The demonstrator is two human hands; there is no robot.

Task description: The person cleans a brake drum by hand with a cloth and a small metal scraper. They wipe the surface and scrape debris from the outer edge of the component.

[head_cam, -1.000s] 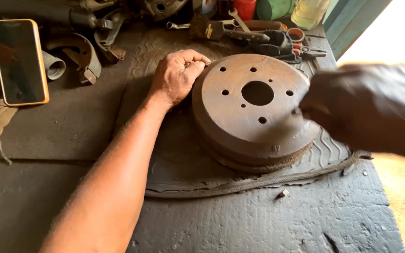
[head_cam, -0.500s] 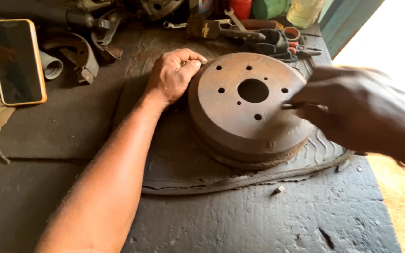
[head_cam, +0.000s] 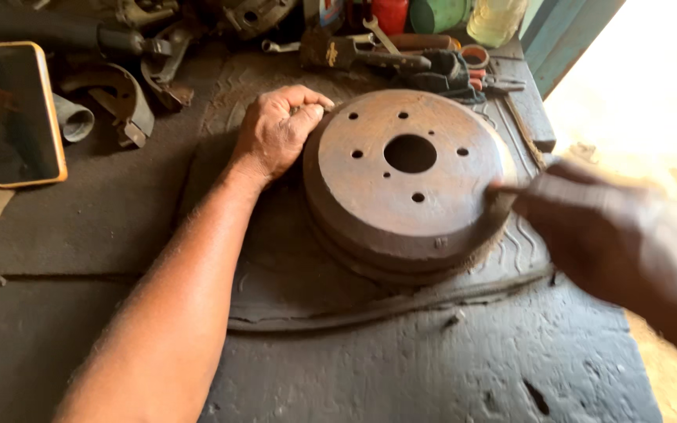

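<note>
Table (head_cam: 432,376): dark, rough, pitted surface nearest the viewer; its near edge is cut off by the frame.

Rubber mat (head_cam: 276,282): black, ribbed, lying on the table under the brake drum; its near edge curls up in front of the drum, and much of it is hidden beneath the drum.

Right hand (head_cam: 605,227): at the drum's right rim, blurred. The fingertips are pressed together on a thin object against the rim; what that object is cannot be made out. The wrist is cut off at the right of the frame.

Brake drum (head_cam: 405,184): rusty, round, flat face up on the mat, with a central hole and a ring of smaller holes around it. Its underside is hidden.

Left hand (head_cam: 276,133): curled into a loose fist, knuckles resting against the drum's left rim; the fingertips are tucked under and out of sight.

Phone (head_cam: 16,113): orange-cased, screen dark, well to the left of the drum.

Tools (head_cam: 425,66): dark heap just beyond the drum, individual pieces hard to separate.

Containers (head_cam: 464,16): red, green and clear, beyond the drum, tops cut off.
</note>
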